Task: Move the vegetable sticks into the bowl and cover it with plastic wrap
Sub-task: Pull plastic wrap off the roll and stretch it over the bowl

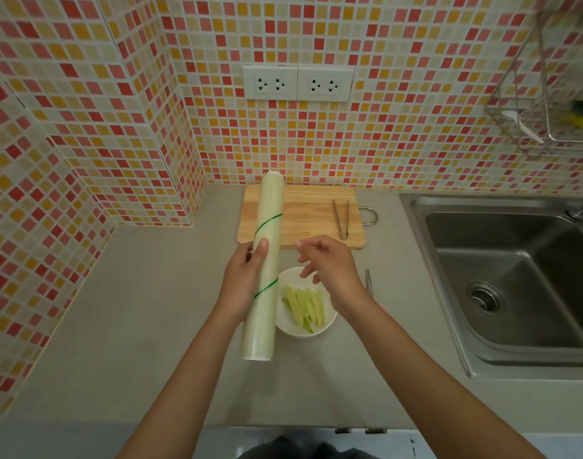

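Note:
A long roll of plastic wrap [265,260] with thin green stripes is held lengthwise above the counter. My left hand [243,279] is shut around its middle. Just right of the roll sits a white bowl [285,321] holding several pale green vegetable sticks [305,306]. My right hand [329,270] hovers over the bowl's far side, fingers spread and holding nothing, close to the roll. The roll hides the bowl's left edge.
A wooden cutting board [303,215] lies behind the bowl with metal tongs [341,218] on it. A thin metal utensil [369,281] lies right of the bowl. A steel sink [515,276] fills the right side. Tiled walls stand behind and on the left.

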`<state>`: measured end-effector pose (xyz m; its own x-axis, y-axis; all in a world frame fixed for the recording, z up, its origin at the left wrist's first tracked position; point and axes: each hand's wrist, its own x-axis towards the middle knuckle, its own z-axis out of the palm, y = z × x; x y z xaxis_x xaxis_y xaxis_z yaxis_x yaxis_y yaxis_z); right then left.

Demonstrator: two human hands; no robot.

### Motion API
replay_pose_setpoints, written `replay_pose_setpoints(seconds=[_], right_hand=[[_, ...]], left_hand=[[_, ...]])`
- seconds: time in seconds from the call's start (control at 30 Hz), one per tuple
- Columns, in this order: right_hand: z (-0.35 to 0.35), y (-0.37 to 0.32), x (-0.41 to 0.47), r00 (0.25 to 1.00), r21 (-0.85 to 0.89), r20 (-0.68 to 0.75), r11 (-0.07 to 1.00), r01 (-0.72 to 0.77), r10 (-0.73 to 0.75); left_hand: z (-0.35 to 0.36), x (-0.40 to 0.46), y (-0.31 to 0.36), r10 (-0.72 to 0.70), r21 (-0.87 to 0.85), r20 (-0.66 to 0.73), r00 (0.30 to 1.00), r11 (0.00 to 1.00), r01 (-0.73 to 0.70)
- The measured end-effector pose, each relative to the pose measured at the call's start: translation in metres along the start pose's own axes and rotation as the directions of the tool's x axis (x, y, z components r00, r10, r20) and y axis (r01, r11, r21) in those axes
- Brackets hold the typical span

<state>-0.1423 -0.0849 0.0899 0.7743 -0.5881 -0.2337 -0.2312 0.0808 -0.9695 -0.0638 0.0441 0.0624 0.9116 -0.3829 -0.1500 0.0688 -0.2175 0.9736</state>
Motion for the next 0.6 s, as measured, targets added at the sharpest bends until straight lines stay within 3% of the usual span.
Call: replay_pose_setpoints(seconds=[0.3, 0.6], right_hand=[[0.002, 0.005, -0.009, 1.0, 0.061, -0.021, 0.998, -0.02, 0.022], [-0.009, 0.016, -0.01, 0.996, 0.148, -0.022, 0.986, -0.08, 0.084]], left_hand=[[0.036, -0.015, 0.007, -0.061, -0.125, 0.025, 0.998, 0.99, 0.064], [0.046, -0.017, 0.0, -0.086, -0.071, 0.074, 0.994, 0.993, 0.091]])
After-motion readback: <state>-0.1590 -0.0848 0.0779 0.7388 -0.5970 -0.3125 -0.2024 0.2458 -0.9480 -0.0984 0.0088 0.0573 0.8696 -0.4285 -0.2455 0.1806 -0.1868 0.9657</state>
